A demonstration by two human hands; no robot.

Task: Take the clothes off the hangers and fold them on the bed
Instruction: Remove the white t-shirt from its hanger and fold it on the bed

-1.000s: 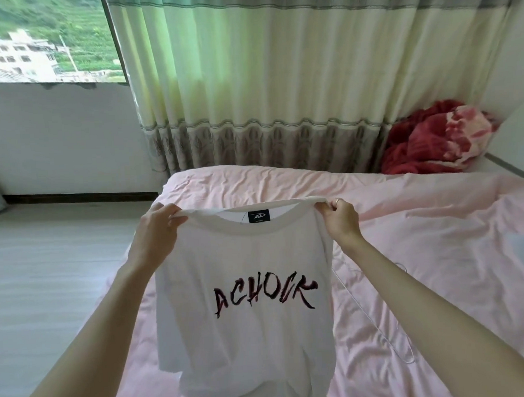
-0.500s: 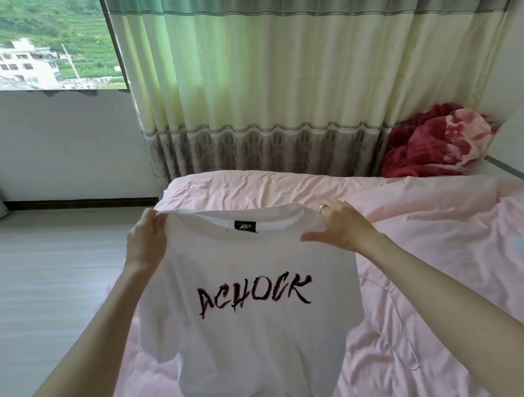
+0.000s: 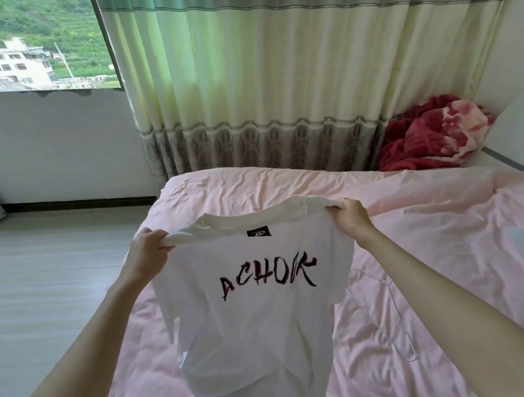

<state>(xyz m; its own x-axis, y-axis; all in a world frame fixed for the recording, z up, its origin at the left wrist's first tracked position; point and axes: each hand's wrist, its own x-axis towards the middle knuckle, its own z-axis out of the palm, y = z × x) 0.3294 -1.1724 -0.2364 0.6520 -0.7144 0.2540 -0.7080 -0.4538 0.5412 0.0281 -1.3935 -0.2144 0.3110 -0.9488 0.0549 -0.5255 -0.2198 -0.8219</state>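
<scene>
- Shirt (image 3: 254,314): white, thin, limp; hangs mid-frame above the bed (image 3: 438,219). Likely light, no stiffness.
- Left hand (image 3: 146,250) and right hand (image 3: 351,216) each clamp a shoulder, well apart. Good hold for laying flat.
- Hanger (image 3: 391,313), bare wire, lies on the sheet at right.
- Bed pink, rumpled, soft. Curtain (image 3: 263,76) behind; blanket (image 3: 433,134) upper right.
</scene>
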